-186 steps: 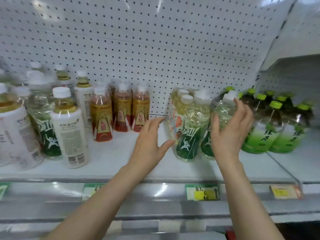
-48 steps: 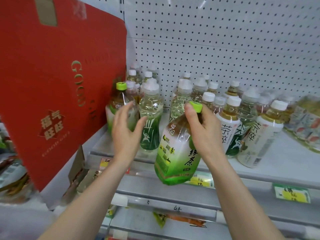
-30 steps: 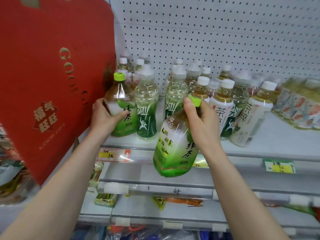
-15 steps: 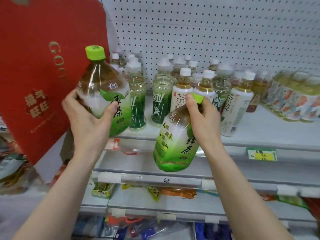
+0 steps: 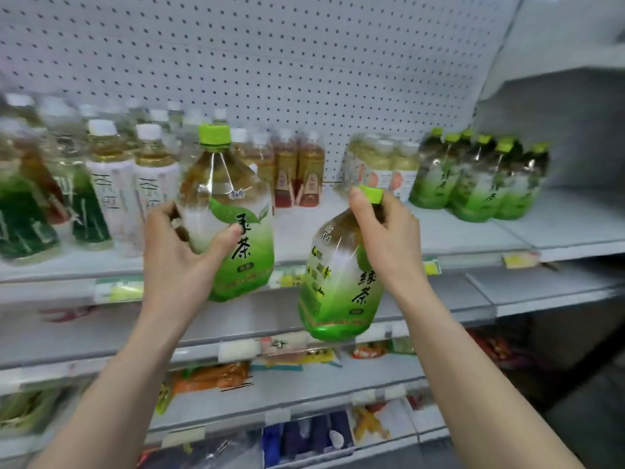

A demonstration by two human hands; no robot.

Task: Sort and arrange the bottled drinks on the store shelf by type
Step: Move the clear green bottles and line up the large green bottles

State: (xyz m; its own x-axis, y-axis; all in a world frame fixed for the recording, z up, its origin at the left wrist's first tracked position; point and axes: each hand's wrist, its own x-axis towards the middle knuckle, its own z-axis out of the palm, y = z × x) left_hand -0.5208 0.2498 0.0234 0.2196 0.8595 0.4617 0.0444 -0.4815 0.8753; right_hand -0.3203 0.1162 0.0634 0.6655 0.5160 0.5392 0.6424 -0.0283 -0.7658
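My left hand [image 5: 176,245] grips a green-tea bottle [image 5: 236,228] with a lime cap around its body, upright in the air in front of the shelf [image 5: 473,231]. My right hand [image 5: 389,242] holds a second green-tea bottle [image 5: 338,292] by its neck and cap, hanging lower and tilted. A group of the same green-capped bottles [image 5: 480,177] stands on the shelf at the right. White-labelled tea bottles [image 5: 135,187], dark-green-labelled bottles [image 5: 30,211], amber bottles with red labels [image 5: 297,174] and pale peach-labelled bottles [image 5: 382,164] fill the rest of the shelf.
A white pegboard wall [image 5: 270,62] backs the shelf. Yellow price tags [image 5: 519,259] line its front edge. Lower shelves [image 5: 236,377] hold packaged snacks. Bare shelf surface shows between the amber bottles and the peach-labelled ones, and right of the green-capped group.
The view has swung right, away from the red box. Both hands carried their green-tea bottles rightward, the left one lifted off the shelf's left end.
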